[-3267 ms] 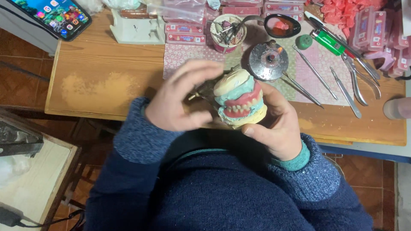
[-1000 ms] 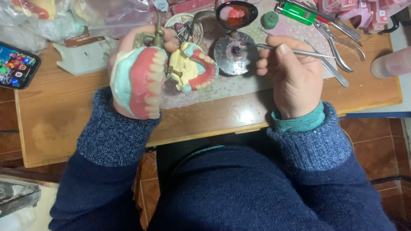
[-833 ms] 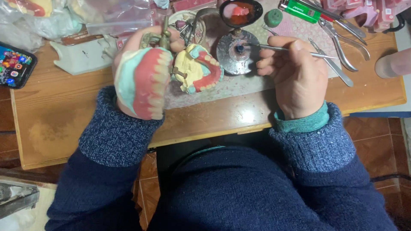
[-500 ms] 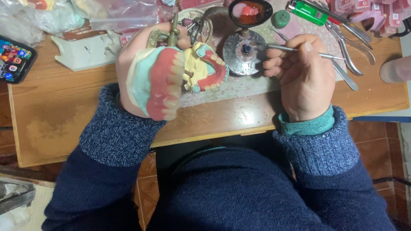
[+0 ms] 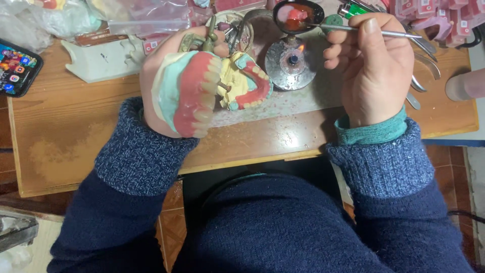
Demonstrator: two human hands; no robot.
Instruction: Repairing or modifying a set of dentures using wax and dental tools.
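Left hand (image 5: 166,86): closed around a hinged model of false teeth (image 5: 212,86), swung open so both rows of teeth face up, probably to expose them for work.

Right hand (image 5: 374,65): pinching a thin metal tool (image 5: 353,29), its tip reaching into a small dark dish (image 5: 298,14) of red material.

Between the hands, on the wooden table (image 5: 76,136): a small burner (image 5: 292,59), its flame lit, likely for heating the tool.

Far left: phone (image 5: 15,68). Far right: spare metal tools (image 5: 422,55).
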